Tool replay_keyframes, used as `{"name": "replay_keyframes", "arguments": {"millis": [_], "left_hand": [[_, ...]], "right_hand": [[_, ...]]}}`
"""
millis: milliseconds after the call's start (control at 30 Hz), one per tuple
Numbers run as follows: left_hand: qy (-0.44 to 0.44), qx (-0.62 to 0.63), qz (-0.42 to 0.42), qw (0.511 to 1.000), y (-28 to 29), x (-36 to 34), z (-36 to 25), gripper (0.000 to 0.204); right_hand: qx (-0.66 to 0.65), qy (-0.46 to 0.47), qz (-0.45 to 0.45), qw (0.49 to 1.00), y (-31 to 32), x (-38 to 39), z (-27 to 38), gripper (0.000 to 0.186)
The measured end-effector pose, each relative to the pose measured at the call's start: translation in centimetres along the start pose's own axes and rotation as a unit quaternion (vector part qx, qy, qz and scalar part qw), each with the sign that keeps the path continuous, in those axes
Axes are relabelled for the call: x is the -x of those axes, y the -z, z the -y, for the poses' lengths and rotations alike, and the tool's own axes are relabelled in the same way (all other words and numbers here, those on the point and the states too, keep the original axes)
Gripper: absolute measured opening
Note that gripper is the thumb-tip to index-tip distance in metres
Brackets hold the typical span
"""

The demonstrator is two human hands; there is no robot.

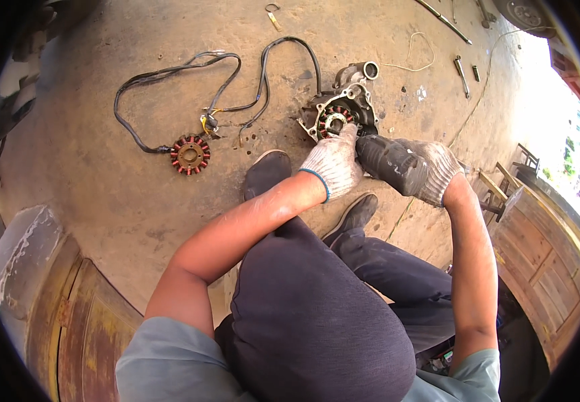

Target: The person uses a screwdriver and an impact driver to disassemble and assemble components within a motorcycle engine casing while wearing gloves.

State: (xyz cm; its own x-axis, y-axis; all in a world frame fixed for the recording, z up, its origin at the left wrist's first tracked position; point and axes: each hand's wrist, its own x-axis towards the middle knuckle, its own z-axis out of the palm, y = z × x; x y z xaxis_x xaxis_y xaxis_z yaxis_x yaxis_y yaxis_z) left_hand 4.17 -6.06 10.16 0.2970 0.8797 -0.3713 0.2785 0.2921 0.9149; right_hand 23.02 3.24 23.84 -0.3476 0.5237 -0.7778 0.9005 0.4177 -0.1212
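Observation:
My right hand point(440, 171), in a whitish knit glove, is wrapped round a dark power driver point(387, 161). The driver's nose points left toward a metal engine cover point(363, 95) on the floor. Inside the cover sits a round stator point(327, 122) with red and dark windings round a pale hub. My left hand point(338, 164), gloved too, is closed at the cover's near edge, between the stator and the driver's nose. What its fingertips hold is hidden. A second stator point(190, 155) lies on the floor to the left, joined to a black cable point(122, 110).
My shoes point(268, 173) stand just below the cover. A long metal bar point(442, 20), a socket tool point(462, 76) and a small dark socket point(476, 73) lie at the far right. Thin pale wire point(430, 57) curls nearby. Wooden panels point(544, 268) stand at the right.

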Motion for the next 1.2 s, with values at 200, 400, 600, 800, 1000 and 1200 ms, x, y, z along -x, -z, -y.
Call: {"name": "replay_keyframes", "arguments": {"millis": [200,400,600,800,1000,1200], "left_hand": [[-0.066,0.008,-0.019,0.998,-3.2,-0.6,-0.6,0.051],[-0.077,0.013,-0.054,0.995,-3.9,-2.0,-1.0,0.056],[-0.089,-0.062,-0.017,0.994,-2.2,-0.7,0.2,0.037],[-0.229,-0.064,-0.015,0.971,-0.1,-0.5,-3.7,0.047],[-0.186,-0.266,-0.084,0.942,2.7,-5.7,-3.3,0.027],[-0.131,-0.489,0.054,0.861,-2.7,-8.1,-0.5,0.025]], "right_hand": [[-0.066,0.026,-0.064,0.995,-0.9,2.3,-1.8,0.052],[-0.007,0.028,-0.028,0.999,-2.6,2.0,-4.3,0.035],[-0.028,0.113,-0.081,0.99,-5.7,2.1,-5.7,0.034],[-0.106,-0.007,-0.205,0.973,-8.7,6.8,-4.8,0.05],[-0.735,-0.049,-0.248,0.63,-11.4,10.2,-2.6,0.054],[-0.755,-0.059,-0.245,0.606,-12.5,10.4,-2.2,0.062]]}}
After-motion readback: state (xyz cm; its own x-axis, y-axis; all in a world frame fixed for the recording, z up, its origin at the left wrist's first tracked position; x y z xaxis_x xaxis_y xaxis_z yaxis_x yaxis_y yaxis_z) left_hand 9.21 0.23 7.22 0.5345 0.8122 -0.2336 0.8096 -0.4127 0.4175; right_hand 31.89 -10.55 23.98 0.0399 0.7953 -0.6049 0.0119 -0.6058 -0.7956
